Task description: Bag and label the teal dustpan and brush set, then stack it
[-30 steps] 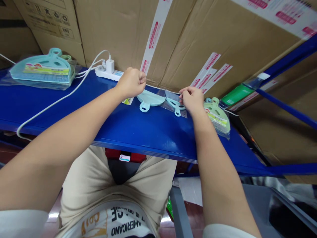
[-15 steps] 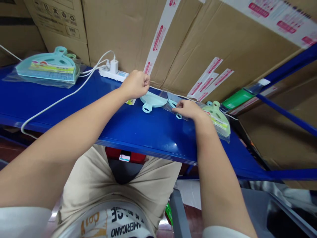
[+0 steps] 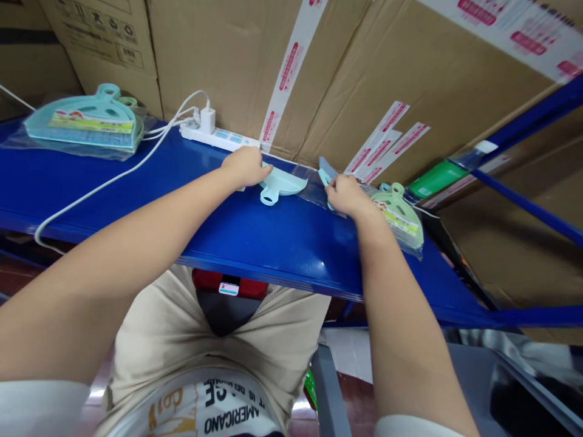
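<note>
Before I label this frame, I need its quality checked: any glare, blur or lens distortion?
Head view: the wide-angle lens slightly bows the blue shelf and stretches both forearms; soft sheen on the shelf front; clear bag glints beside the right hand; left hand, dustpan and small brush are sharp.

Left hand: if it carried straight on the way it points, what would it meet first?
The light blue dustpan, whose near edge the left hand already seems to touch with its fingertips. The cardboard box stands behind it, though depth is unclear.
</note>
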Tool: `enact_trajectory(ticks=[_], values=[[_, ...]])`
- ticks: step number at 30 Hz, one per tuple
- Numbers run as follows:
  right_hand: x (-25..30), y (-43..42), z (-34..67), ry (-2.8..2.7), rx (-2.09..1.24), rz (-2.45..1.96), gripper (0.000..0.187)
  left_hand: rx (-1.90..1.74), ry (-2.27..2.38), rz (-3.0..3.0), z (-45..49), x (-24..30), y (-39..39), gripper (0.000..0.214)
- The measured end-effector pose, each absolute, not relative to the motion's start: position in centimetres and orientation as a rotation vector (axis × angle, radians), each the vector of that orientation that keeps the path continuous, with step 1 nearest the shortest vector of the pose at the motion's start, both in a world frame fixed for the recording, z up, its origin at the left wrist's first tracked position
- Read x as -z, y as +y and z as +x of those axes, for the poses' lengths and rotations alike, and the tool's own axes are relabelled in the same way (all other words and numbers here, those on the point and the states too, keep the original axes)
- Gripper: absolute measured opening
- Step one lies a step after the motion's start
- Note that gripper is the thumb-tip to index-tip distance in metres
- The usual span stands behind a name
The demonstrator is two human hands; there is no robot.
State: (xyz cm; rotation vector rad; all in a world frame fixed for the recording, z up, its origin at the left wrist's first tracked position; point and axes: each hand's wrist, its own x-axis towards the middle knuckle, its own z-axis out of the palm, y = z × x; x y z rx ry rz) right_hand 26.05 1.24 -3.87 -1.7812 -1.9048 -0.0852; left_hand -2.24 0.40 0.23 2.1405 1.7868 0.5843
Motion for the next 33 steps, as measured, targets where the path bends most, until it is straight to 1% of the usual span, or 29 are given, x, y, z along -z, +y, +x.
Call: enact_trajectory(ticks=[3, 4, 8, 14, 16, 18, 19, 22, 24, 28, 33], values=[[3.9, 1.4, 26.2, -1.828, 0.153, -1.706, 0.005, -0.567, 1.815, 2.094, -2.0, -0.2, 0.2, 0.010], [3.8, 1.3, 26.0, -1.825, 0.164, -1.685, 0.005, -0.549, 1.808, 2.080, -2.0, -0.2, 0.2, 0.009], [3.5, 0.6, 24.4, -1.831, 0.233, -1.532, 0.014, -0.518, 1.742, 1.977, -2.0, -0.1, 0.1, 0.016], [3.9, -0.6, 20.9, -1.908, 0.320, -1.347, 0.019, -0.585, 1.671, 1.848, -1.9, 0.2, 0.3, 0.022], [4.2, -0.9, 19.9, -1.943, 0.308, -1.322, 0.020, -0.640, 1.638, 1.799, -1.6, 0.2, 0.4, 0.018], [4.5, -1.2, 19.1, -1.967, 0.294, -1.303, 0.021, -0.717, 1.593, 1.716, -1.3, 0.2, 0.5, 0.010], [4.6, -1.3, 18.8, -1.976, 0.289, -1.293, 0.021, -0.758, 1.569, 1.669, -1.1, 0.1, 0.4, 0.012], [4.7, -1.6, 18.5, -1.993, 0.288, -1.279, 0.021, -0.876, 1.502, 1.580, -0.5, -0.1, 0.1, 0.035], [4.5, -1.8, 18.5, -2.002, 0.287, -1.282, 0.020, -0.940, 1.474, 1.575, -0.2, -0.2, -0.3, 0.044], [3.8, -2.3, 18.5, -2.015, 0.270, -1.286, 0.021, -1.021, 1.465, 1.558, 0.4, -0.3, -0.9, 0.050], [3.4, -2.5, 18.4, -1.993, 0.252, -1.290, 0.019, -1.093, 1.411, 1.419, 0.9, -0.3, -0.8, 0.049]])
